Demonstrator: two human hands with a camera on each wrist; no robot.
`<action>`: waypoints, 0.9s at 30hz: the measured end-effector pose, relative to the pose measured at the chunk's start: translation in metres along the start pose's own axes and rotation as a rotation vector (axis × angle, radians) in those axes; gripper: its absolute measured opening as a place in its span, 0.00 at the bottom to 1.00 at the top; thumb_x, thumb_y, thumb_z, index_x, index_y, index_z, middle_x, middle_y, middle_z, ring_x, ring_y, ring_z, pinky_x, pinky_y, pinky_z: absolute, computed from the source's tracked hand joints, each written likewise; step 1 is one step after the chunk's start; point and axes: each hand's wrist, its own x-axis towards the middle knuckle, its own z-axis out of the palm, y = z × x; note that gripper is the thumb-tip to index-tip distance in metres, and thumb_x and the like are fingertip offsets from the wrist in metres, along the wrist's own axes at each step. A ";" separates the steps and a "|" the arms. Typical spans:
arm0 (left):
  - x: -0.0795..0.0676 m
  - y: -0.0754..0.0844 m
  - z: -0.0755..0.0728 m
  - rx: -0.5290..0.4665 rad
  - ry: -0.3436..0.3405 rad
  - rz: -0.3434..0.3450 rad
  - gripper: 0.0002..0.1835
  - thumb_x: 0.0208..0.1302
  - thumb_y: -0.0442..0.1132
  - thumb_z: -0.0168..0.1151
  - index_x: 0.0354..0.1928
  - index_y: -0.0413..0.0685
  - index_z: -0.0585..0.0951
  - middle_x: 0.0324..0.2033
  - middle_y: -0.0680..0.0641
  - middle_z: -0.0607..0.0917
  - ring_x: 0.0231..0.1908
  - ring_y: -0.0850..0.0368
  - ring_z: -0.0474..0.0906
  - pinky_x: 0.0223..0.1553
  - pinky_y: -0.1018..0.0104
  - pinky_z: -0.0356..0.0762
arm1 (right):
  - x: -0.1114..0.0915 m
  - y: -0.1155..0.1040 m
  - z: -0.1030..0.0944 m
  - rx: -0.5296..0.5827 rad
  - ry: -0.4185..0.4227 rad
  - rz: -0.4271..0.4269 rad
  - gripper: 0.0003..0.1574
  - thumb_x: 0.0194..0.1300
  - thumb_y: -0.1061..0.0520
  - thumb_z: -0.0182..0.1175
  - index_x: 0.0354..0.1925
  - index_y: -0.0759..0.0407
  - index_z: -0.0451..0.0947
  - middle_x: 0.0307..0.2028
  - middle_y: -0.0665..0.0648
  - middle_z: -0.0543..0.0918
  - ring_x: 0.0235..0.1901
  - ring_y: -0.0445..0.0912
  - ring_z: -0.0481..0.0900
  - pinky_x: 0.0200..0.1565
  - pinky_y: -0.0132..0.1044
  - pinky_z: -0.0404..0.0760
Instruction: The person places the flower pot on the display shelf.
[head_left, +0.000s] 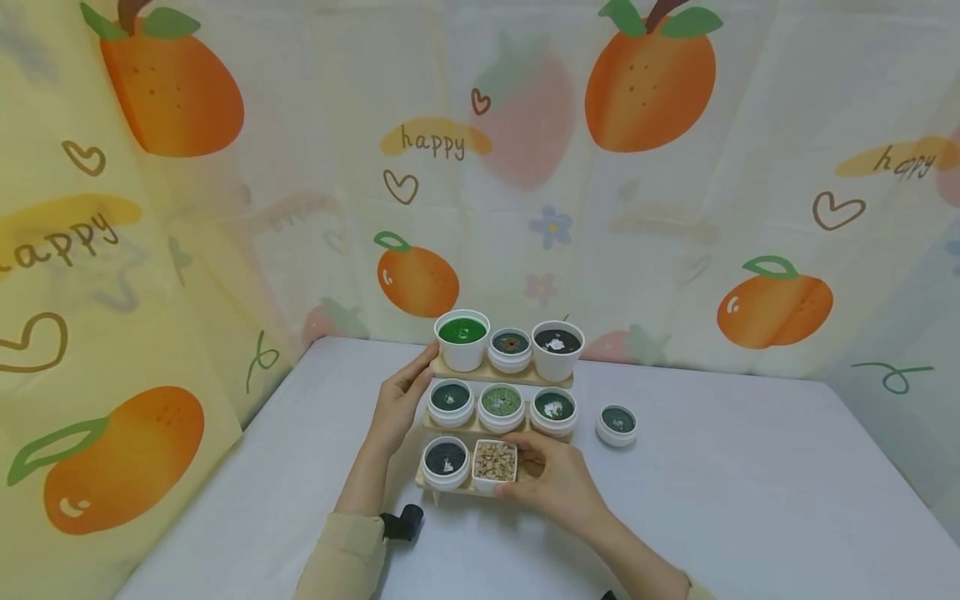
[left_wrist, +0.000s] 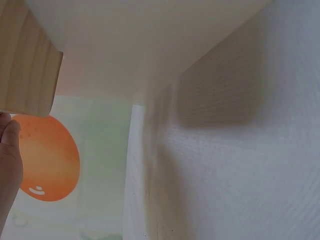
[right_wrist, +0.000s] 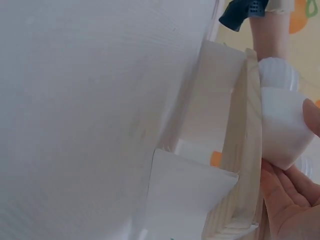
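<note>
A three-tier wooden stand (head_left: 495,428) holds white cups with coloured contents. My right hand (head_left: 558,479) pinches a square white cup (head_left: 495,479) of chopped nuts between thumb and fingers, on the lowest tier; its white side (right_wrist: 285,125) shows in the right wrist view. Directly left of it sits a round cup (head_left: 446,460) with dark contents. My left hand (head_left: 397,407) grips the left end of the top tier, beside a tall cup (head_left: 462,340) of bright green; in the left wrist view its fingers meet the wooden board (left_wrist: 27,65).
The middle tier bears three round cups, one with speckled green (head_left: 501,403). On the top tier a small cup (head_left: 510,348) stands beside a tall dark-filled cup (head_left: 557,350). A separate round cup (head_left: 617,427) stands on the white table (head_left: 735,483), right of the stand. A fruit-printed cloth (head_left: 637,217) hangs behind.
</note>
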 end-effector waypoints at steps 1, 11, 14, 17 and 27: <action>0.000 0.000 0.000 0.001 0.000 0.000 0.23 0.75 0.43 0.53 0.69 0.54 0.72 0.71 0.57 0.71 0.74 0.63 0.62 0.76 0.66 0.59 | 0.000 0.000 0.000 -0.002 0.001 0.001 0.39 0.39 0.55 0.81 0.53 0.59 0.81 0.50 0.62 0.87 0.46 0.48 0.87 0.48 0.35 0.88; -0.001 -0.001 -0.001 0.007 0.004 -0.007 0.23 0.75 0.43 0.53 0.69 0.55 0.72 0.71 0.57 0.71 0.74 0.62 0.61 0.77 0.64 0.59 | 0.000 0.001 0.001 0.006 -0.008 0.004 0.40 0.40 0.55 0.81 0.54 0.59 0.80 0.52 0.62 0.86 0.49 0.51 0.87 0.51 0.38 0.87; -0.001 -0.001 -0.001 0.007 0.001 -0.006 0.23 0.75 0.43 0.53 0.69 0.54 0.71 0.71 0.57 0.71 0.74 0.62 0.61 0.77 0.64 0.58 | 0.000 0.002 0.001 0.013 -0.012 0.001 0.40 0.40 0.55 0.80 0.55 0.60 0.80 0.53 0.63 0.85 0.50 0.52 0.86 0.51 0.38 0.87; 0.000 0.000 0.000 0.007 0.001 -0.004 0.23 0.75 0.43 0.52 0.69 0.54 0.71 0.71 0.57 0.71 0.74 0.62 0.61 0.77 0.65 0.59 | 0.000 0.002 0.000 0.026 -0.017 -0.009 0.41 0.41 0.56 0.80 0.55 0.60 0.79 0.54 0.63 0.85 0.51 0.53 0.86 0.52 0.37 0.87; 0.001 -0.001 0.000 0.012 0.000 -0.013 0.23 0.75 0.43 0.52 0.69 0.55 0.71 0.71 0.57 0.71 0.74 0.62 0.62 0.77 0.64 0.59 | -0.003 0.003 -0.003 0.019 -0.024 -0.015 0.42 0.43 0.54 0.80 0.57 0.61 0.77 0.52 0.63 0.85 0.53 0.54 0.85 0.55 0.38 0.85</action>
